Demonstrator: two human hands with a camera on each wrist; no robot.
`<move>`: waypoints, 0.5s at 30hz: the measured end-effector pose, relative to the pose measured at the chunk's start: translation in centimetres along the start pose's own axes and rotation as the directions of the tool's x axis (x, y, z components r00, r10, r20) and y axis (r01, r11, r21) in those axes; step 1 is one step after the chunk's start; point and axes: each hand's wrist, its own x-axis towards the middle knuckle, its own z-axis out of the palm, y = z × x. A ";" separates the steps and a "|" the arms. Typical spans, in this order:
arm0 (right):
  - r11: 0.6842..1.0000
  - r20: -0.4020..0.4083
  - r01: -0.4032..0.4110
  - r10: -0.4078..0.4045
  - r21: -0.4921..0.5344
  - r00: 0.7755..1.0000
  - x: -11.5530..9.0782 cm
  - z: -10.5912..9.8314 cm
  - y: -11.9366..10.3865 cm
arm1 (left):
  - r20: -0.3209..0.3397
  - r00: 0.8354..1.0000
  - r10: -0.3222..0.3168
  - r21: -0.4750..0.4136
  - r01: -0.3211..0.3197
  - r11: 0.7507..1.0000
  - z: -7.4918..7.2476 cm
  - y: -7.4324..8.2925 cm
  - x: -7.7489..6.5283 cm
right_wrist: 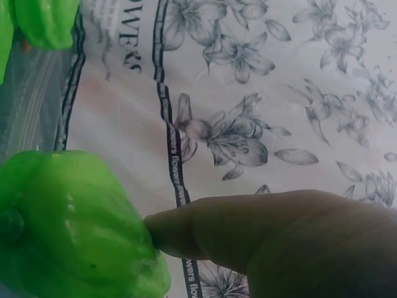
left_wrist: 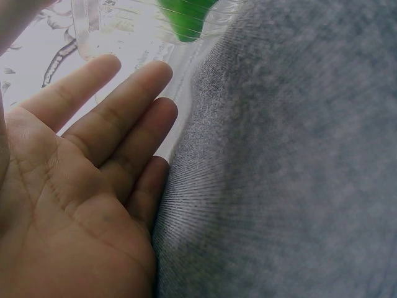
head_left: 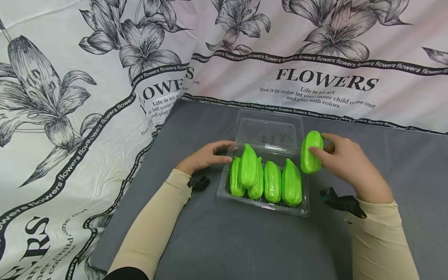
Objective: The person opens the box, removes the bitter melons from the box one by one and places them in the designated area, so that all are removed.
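My right hand point(head_left: 344, 159) pinches a glossy, bright green ribbed vegetable point(head_left: 311, 149) between thumb and fingers, over the right side of a clear plastic box point(head_left: 280, 209). In the right wrist view, a fingertip presses against the held vegetable point(right_wrist: 74, 230). Several more green ribbed vegetables point(head_left: 291, 182) lie in the box, side by side; one point(head_left: 249, 165) rests on top of others at the left. At the box's left rim is my left hand point(head_left: 208, 156), its fingers extended around that edge. In the left wrist view its palm point(left_wrist: 80, 192) shows with nothing held.
The hinged clear lid point(head_left: 267, 126) lies folded back behind the box. Grey cloth covers the table point(head_left: 245, 245). White flower-printed fabric point(head_left: 241, 81) hangs along the back and the left side. A black strap point(head_left: 199, 182) circles each wrist.
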 end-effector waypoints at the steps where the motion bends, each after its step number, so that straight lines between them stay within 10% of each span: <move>1: 1.000 0.003 -0.003 0.003 -0.005 1.000 0.1 -0.1 0.2 | -0.001 1.000 0.003 -0.001 -0.003 1.000 0.0 0.0 0.0; 15: 0.998 0.032 -0.044 0.045 -0.035 0.998 1.0 -0.3 2.4 | 0.002 1.000 0.004 0.007 -0.004 1.000 -0.1 -0.1 -0.1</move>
